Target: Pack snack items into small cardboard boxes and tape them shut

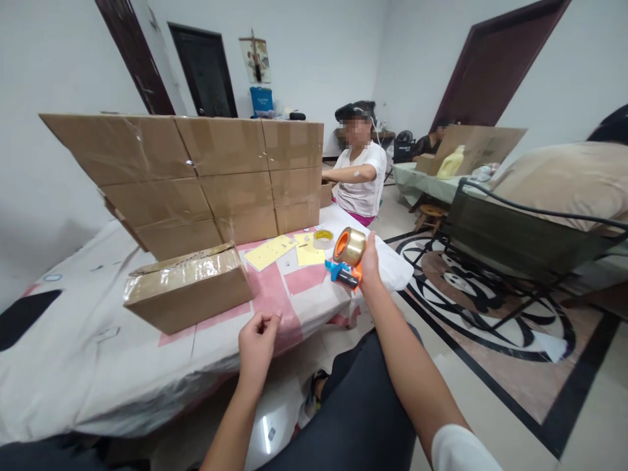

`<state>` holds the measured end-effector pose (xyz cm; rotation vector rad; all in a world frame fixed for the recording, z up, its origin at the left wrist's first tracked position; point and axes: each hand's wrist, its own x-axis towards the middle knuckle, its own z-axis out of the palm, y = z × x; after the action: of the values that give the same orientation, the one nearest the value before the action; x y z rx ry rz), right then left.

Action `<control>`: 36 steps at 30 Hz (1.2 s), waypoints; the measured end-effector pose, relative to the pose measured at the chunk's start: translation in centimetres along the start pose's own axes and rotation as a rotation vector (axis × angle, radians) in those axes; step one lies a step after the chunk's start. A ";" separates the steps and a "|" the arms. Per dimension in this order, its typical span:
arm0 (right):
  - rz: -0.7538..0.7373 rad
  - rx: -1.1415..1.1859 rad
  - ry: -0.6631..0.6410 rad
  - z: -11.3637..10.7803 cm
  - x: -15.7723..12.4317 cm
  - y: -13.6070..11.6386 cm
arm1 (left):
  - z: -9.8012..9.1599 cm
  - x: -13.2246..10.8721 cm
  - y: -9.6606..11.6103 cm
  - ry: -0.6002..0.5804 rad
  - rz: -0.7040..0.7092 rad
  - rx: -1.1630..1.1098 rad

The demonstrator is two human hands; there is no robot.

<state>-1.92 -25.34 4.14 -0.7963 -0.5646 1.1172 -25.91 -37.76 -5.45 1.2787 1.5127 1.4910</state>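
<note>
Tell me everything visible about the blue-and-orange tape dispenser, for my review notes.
The blue-and-orange, plastic-looking handheld tape dispenser carries a wide, glossy tan tape roll whose orange core faces left in the picture. Below the roll, a dark cylindrical part lies between a blue piece on the left and an orange piece on the right. The right hand grips it from the right side, seemingly raised at the table's near edge. Whether any tape is pulled out is unclear.
</note>
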 end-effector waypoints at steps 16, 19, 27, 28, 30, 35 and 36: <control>-0.219 -0.391 0.089 0.0 1.5 7.0 | -1.1 -0.1 1.9 0.051 0.073 -0.111; -0.321 -0.420 0.108 0.5 0.3 6.1 | -1.7 0.2 2.0 0.081 0.080 -0.129; -0.290 -0.626 -0.804 4.1 -8.7 6.4 | -2.6 0.5 2.5 0.120 0.081 -0.156; -0.307 -0.624 -0.835 4.5 -9.6 6.5 | -2.6 0.5 2.7 0.119 0.083 -0.152; -0.331 -0.580 -0.806 5.3 -10.9 6.4 | -2.7 0.4 3.3 0.125 0.089 -0.140; -0.382 -0.530 -0.762 7.2 -11.1 5.2 | -4.1 0.0 4.7 0.088 0.067 -0.042; -0.406 -0.513 -0.766 7.7 -11.1 4.8 | -4.8 0.0 4.9 0.086 0.062 0.022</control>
<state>-14.23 -32.55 4.83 -0.6173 -1.6289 0.8763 -29.40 -40.02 0.00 1.3003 1.5610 1.5907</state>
